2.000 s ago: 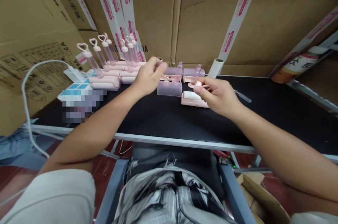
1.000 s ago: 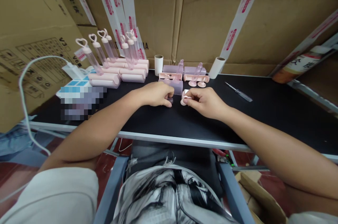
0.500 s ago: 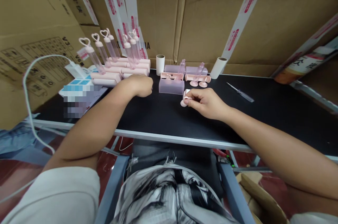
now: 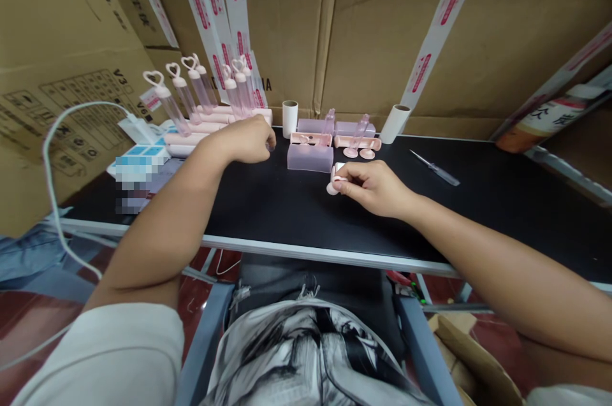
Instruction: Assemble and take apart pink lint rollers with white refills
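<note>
My right hand (image 4: 375, 186) pinches a small pale pink plastic part (image 4: 333, 187) with a rounded end, just above the black tabletop. My left hand (image 4: 253, 138) is closed, knuckles up, by the front of the pink bases (image 4: 191, 140) at the left; its fingertips and anything in them are hidden. From those bases rise several clear tubes (image 4: 172, 109) with heart-shaped pink tops. Between my hands stands a translucent purple box (image 4: 310, 159). Behind it are a pink tray (image 4: 313, 138) and a second pink tray (image 4: 370, 143) with round pink discs (image 4: 350, 153) in front.
White cardboard-like rolls (image 4: 289, 119) flank the trays. A screwdriver (image 4: 444, 174) lies to the right on the black table (image 4: 497, 202). At the left are a white-and-blue box (image 4: 138, 160) and a white cable (image 4: 45, 157). Cardboard (image 4: 368, 43) walls the back; a bottle (image 4: 545, 119) stands far right.
My left hand has moved slightly back and up, toward the pink bases. My right hand keeps its place with the pink part in its pinch.
</note>
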`<state>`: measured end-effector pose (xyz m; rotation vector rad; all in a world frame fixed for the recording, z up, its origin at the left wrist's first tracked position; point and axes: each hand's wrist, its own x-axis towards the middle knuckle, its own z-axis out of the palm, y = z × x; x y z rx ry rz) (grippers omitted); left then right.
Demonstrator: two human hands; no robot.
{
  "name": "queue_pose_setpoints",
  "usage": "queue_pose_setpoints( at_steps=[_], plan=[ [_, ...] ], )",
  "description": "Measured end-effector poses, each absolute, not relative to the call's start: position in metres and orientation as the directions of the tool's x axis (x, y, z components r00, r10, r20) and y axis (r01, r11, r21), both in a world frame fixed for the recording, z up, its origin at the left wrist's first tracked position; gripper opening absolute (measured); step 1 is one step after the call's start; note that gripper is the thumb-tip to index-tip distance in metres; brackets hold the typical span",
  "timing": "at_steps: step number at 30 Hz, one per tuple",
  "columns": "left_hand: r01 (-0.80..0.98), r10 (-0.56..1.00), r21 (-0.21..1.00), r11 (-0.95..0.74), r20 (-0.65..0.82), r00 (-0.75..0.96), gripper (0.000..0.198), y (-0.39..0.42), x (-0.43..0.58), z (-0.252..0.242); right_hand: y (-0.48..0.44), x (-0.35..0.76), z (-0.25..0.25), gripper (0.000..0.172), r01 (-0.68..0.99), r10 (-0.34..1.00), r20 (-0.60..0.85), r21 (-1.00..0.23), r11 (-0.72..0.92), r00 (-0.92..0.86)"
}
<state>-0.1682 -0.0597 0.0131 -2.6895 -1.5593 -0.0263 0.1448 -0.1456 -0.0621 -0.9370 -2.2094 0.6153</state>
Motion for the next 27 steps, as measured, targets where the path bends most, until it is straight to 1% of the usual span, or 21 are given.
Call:
queue_pose_setpoints(
  at_steps=[2,4,8,10,12,15,17,20,24,27],
  plan=[
    [0.857,0.858,0.047,-0.513,0.065,0.510,0.041,-0.056,-0.173,0.013,-0.146,0.145,-0.062,0.025,0.449,0.756,0.380,-0.630,0.633,-0.533],
    [0.856,0.864,0.128,-0.501,0.133,0.486,0.040,-0.052,-0.176,0.012,-0.145,0.145,-0.062,0.025,0.447,0.754,0.379,-0.631,0.634,-0.536],
    [0.857,0.904,0.302,-0.417,0.240,0.355,0.050,-0.048,-0.174,0.009,-0.145,0.145,-0.063,0.024,0.440,0.745,0.390,-0.624,0.646,-0.541],
    [0.859,0.912,0.347,-0.376,0.302,0.276,0.052,-0.048,-0.170,0.008,-0.144,0.146,-0.063,0.025,0.437,0.741,0.394,-0.621,0.651,-0.543],
    [0.856,0.897,0.368,-0.364,0.386,0.216,0.048,-0.049,-0.167,0.009,-0.144,0.146,-0.064,0.026,0.433,0.739,0.392,-0.623,0.652,-0.548],
    [0.830,0.861,0.393,-0.395,0.472,0.186,0.040,-0.052,-0.164,0.011,-0.144,0.146,-0.063,0.026,0.431,0.736,0.385,-0.623,0.652,-0.557],
    [0.794,0.839,0.417,-0.442,0.505,0.202,0.034,-0.056,-0.160,0.010,-0.144,0.146,-0.062,0.026,0.447,0.745,0.377,-0.621,0.644,-0.550],
    [0.700,0.800,0.451,-0.554,0.520,0.298,0.031,-0.064,-0.144,0.002,-0.145,0.145,-0.060,0.025,0.488,0.773,0.364,-0.616,0.618,-0.520],
    [0.571,0.731,0.463,-0.678,0.505,0.458,0.034,-0.080,-0.111,-0.019,-0.143,0.146,-0.057,0.025,0.568,0.820,0.380,-0.592,0.571,-0.428],
    [0.549,0.709,0.450,-0.704,0.490,0.507,0.037,-0.087,-0.090,-0.032,-0.141,0.149,-0.054,0.029,0.640,0.851,0.409,-0.566,0.520,-0.330]
  ],
)
